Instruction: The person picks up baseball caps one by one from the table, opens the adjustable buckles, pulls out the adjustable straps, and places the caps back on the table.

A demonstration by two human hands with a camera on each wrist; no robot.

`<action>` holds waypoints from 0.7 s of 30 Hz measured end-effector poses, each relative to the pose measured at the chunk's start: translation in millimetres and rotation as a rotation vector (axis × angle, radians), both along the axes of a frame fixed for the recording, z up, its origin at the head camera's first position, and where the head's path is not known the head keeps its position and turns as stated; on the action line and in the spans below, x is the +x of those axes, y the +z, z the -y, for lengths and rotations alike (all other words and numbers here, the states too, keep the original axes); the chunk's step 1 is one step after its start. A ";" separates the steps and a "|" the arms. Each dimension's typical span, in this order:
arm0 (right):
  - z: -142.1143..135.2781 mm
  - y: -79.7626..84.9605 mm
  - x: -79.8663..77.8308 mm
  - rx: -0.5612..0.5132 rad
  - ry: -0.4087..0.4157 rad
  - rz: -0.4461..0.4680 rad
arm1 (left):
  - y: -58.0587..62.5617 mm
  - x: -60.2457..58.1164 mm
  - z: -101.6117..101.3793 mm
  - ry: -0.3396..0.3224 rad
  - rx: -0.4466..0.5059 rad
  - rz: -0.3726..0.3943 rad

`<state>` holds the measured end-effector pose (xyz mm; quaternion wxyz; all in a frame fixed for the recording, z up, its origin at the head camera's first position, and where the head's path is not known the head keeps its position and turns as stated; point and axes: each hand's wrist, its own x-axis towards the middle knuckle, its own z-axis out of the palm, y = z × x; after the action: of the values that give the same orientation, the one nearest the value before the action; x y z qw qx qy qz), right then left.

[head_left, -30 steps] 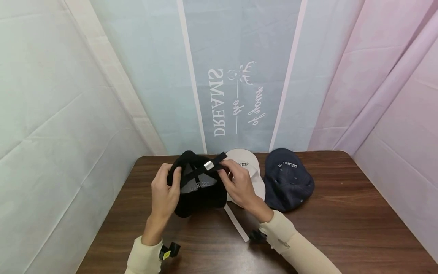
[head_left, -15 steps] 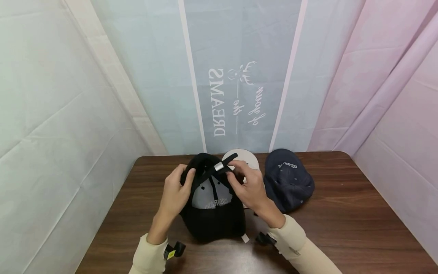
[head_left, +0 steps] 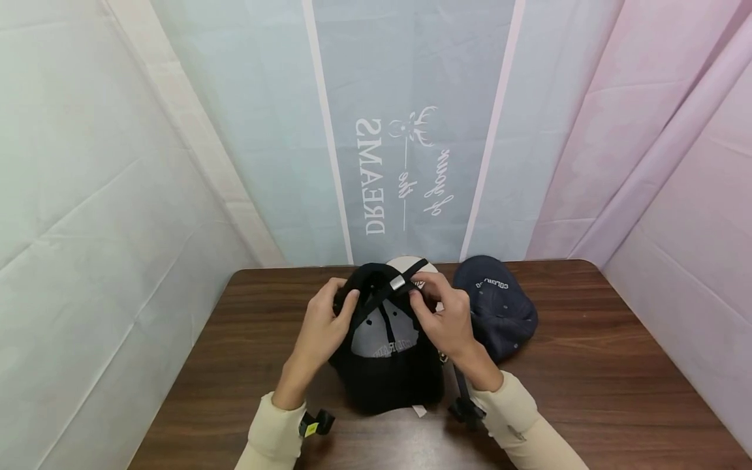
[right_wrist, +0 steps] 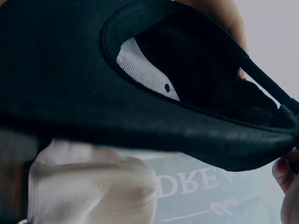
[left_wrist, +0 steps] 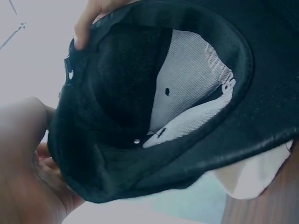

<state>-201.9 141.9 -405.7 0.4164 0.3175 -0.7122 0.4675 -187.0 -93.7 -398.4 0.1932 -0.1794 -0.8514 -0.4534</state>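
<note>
A black baseball cap [head_left: 390, 382] is held up over the table with its inside showing and its brim toward the front. Grey mesh backs the stitched lettering in its crown. My left hand [head_left: 323, 321] grips the left side of the back edge, thumb inside. On the right side, my right hand [head_left: 446, 316] pinches the black adjuster strap [head_left: 371, 305] close to its silver buckle [head_left: 398, 282]. The strap's loose end sticks out past the buckle. In the right wrist view, the fingertips of the right hand [right_wrist: 290, 184] meet at the strap's end.
Behind the black cap, a white cap [head_left: 403, 263] lies mostly hidden. A navy cap [head_left: 499, 307] rests to its right at the back of the wooden table [head_left: 587, 365]. A white strip [head_left: 419, 410] peeks out below the black brim. Printed cloth [head_left: 411, 65] hangs behind.
Both hands have carried the black cap rightward and toward the table's front, tipping its inside more into view. It now covers more of the white cap and the white strip.
</note>
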 end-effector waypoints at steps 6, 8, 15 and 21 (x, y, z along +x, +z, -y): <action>-5.1 0.5 -2.4 -0.008 -0.005 -0.014 | 5.8 -3.1 -11.8 0.021 -0.012 -0.244; -6.9 1.0 -3.2 -0.005 -0.004 -0.028 | 10.3 -3.9 -18.3 0.018 -0.009 -0.317; -11.4 0.5 -3.2 0.027 -0.018 -0.010 | 24.8 -2.8 -43.7 -0.077 0.025 -0.300; -11.5 0.1 -3.3 0.033 0.000 -0.023 | 29.9 -0.7 -59.2 -0.136 -0.008 -0.186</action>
<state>-205.2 153.4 -405.5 0.4193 0.3300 -0.7149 0.4519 -187.6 -34.4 -368.5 0.2395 -0.2791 -0.8174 -0.4433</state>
